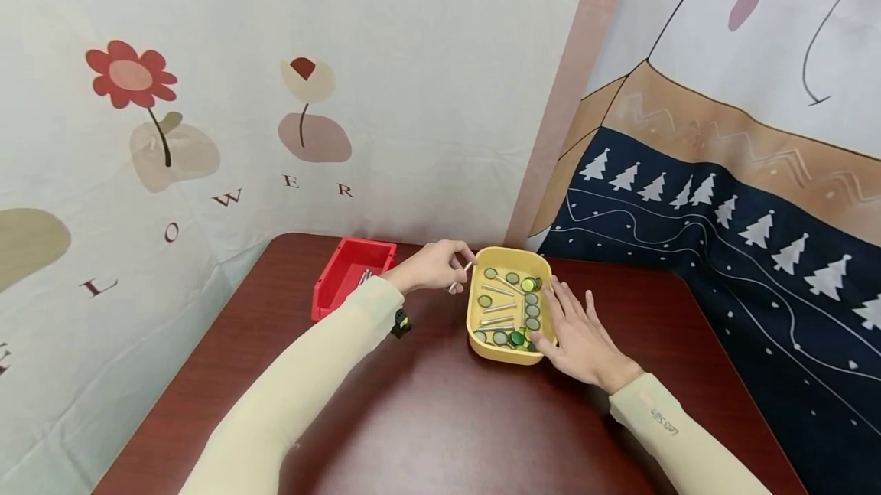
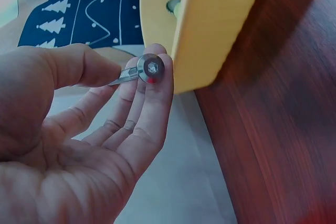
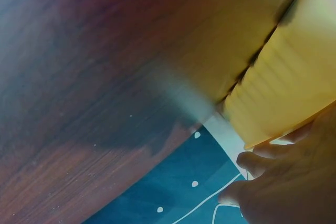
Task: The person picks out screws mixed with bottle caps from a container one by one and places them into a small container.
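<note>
My left hand (image 1: pixel 433 265) pinches a silver bolt (image 2: pixel 151 68) between thumb and fingers, beside the left rim of a yellow tub (image 1: pixel 511 356). In the left wrist view the bolt's round head with a hex socket faces the camera. Fingers extended, my right hand (image 1: pixel 583 336) lies along the tub's right rim; the right wrist view shows its fingers against the yellow wall. Inside the tub are several long bolts (image 1: pixel 497 320), grey round discs (image 1: pixel 485 301) and a few green round pieces (image 1: pixel 516 338).
A red open-front bin (image 1: pixel 337 281) stands left of the yellow tub, with several silver bolts (image 1: pixel 365 276) in it, partly hidden by my left arm. Both containers are on a dark red wooden table (image 1: pixel 440 418). Printed cloth (image 1: pixel 440 97) hangs behind the table's far edge.
</note>
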